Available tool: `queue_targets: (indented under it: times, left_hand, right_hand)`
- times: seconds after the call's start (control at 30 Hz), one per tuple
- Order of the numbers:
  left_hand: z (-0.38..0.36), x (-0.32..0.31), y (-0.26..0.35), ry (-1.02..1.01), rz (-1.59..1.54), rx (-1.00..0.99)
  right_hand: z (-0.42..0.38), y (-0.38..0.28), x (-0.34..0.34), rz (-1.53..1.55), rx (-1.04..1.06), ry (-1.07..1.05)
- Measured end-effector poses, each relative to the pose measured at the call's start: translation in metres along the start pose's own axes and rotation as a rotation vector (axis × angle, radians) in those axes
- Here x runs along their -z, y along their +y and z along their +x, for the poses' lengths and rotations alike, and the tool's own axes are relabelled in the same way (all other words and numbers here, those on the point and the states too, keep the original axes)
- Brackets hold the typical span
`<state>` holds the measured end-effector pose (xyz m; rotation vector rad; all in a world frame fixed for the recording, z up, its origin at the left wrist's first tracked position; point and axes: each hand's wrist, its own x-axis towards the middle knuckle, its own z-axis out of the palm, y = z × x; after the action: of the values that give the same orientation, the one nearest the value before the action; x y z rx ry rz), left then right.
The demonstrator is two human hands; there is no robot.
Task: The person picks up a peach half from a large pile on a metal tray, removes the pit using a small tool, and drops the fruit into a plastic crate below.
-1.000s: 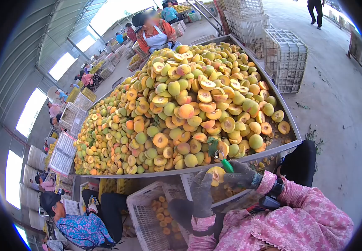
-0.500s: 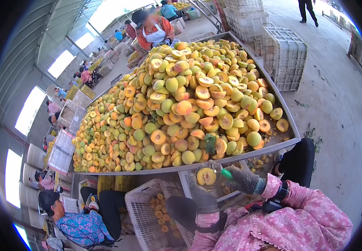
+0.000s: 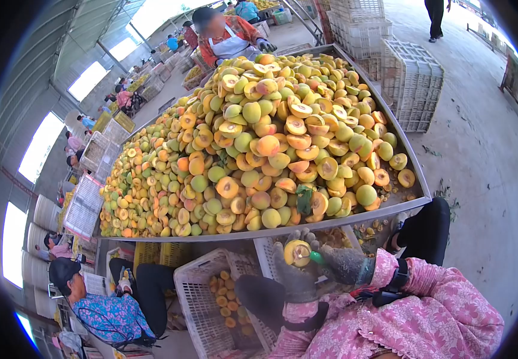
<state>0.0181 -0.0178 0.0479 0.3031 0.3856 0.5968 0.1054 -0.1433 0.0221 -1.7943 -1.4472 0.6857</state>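
Note:
In my gloved left hand (image 3: 295,278) is a halved yellow peach (image 3: 293,251), cut face up with the stone area in the middle. My gloved right hand (image 3: 344,263) closes around a small green-handled tool (image 3: 316,257). The tool's tip meets the cut face near the centre; its exact shape is too small to make out. Just beyond both hands rises a big heap of peaches (image 3: 259,149), many of them halved, on a metal-edged table (image 3: 354,213). Below, to the left of my hands, a white plastic crate (image 3: 202,299) contains several peach halves.
Another crate (image 3: 265,254) sits under the table edge near my hands. A co-worker in a blue patterned top (image 3: 112,314) sits at left. Across the heap is a person in an apron (image 3: 232,45). Stacked crates (image 3: 414,87) stand at right.
My right hand has moved left and brought the green-handled tool onto the peach half's cut face. The person across the heap has shifted right, one gloved hand now extended.

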Motion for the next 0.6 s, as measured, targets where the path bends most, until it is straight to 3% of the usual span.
queue_targets:
  times: [0.07, 0.1, 0.17, 0.2, 0.27, 0.3, 0.37, 0.4, 0.47, 0.5, 0.57, 0.6]
  left_hand:
    - [0.003, 0.008, 0.000, -0.057, -0.030, 0.063]
    - [0.002, 0.007, 0.000, -0.057, -0.031, 0.062]
    - [0.003, 0.005, -0.002, 0.019, -0.044, 0.039]
    - [0.003, 0.005, -0.003, 0.020, -0.046, 0.038]
    - [0.005, 0.007, -0.005, 0.048, -0.040, 0.021]
    - [0.006, 0.009, -0.005, 0.049, -0.041, 0.021]
    - [0.007, 0.013, -0.006, 0.031, -0.048, 0.018]
    - [0.007, 0.014, -0.007, 0.033, -0.049, 0.019]
    - [0.007, 0.015, -0.008, 0.049, -0.031, -0.006]
    - [0.007, 0.019, -0.008, 0.051, -0.032, -0.004]
    - [0.010, 0.027, -0.007, 0.036, -0.047, 0.059]
    - [0.009, 0.025, -0.006, 0.036, -0.049, 0.060]
  right_hand:
    - [-0.002, 0.021, -0.018, -0.272, 0.281, 0.164]
    - [0.002, 0.007, -0.006, -0.273, 0.281, 0.162]
    - [0.010, -0.021, 0.020, 0.029, -0.083, -0.250]
    - [0.014, -0.018, 0.015, 0.027, -0.083, -0.253]
    - [0.023, -0.002, -0.006, 0.400, 0.180, 0.062]
    - [0.023, 0.003, -0.013, 0.400, 0.179, 0.061]
    - [0.021, 0.007, -0.019, 1.008, 0.102, -0.016]
    - [0.019, 0.007, -0.015, 1.008, 0.099, -0.017]
    - [0.018, 0.007, -0.003, 0.009, 0.282, -0.115]
    - [0.019, 0.007, -0.002, 0.010, 0.280, -0.116]
    - [0.022, 0.007, -0.002, 0.129, -0.005, -0.385]
    - [0.022, 0.010, -0.005, 0.129, -0.006, -0.386]
